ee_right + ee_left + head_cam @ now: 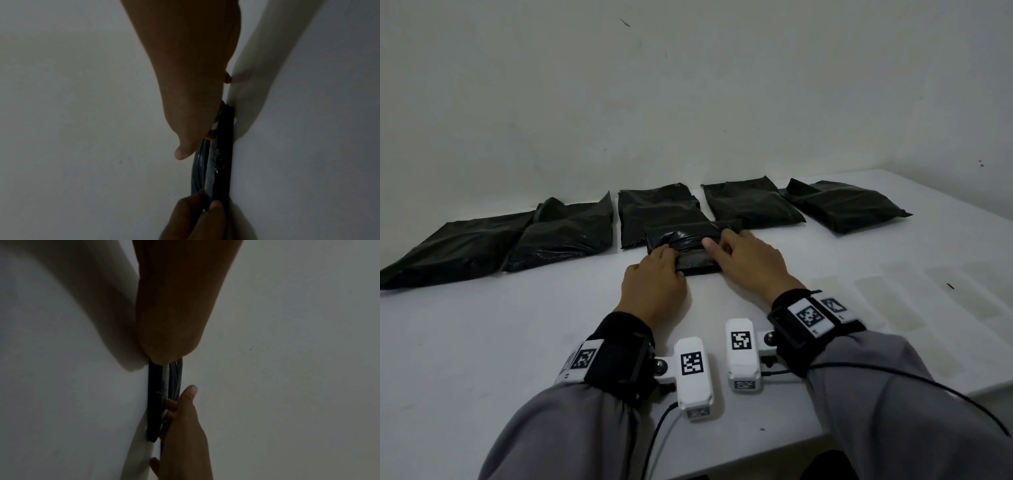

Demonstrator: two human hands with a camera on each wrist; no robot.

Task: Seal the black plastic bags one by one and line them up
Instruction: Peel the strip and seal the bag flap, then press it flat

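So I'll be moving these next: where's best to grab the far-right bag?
Probably take the far-right bag by its near short edge, coming from the table's front. It lies flat and angled, with that edge towards the person and nothing in front of it.

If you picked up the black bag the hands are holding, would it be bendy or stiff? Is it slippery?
Probably bendy: the black bag wrinkles and folds where the left hand and right hand pinch its flap. Its shiny film looks a bit slippery. It seems padded by something inside, like the puffy bags in the row, so likely not very floppy.
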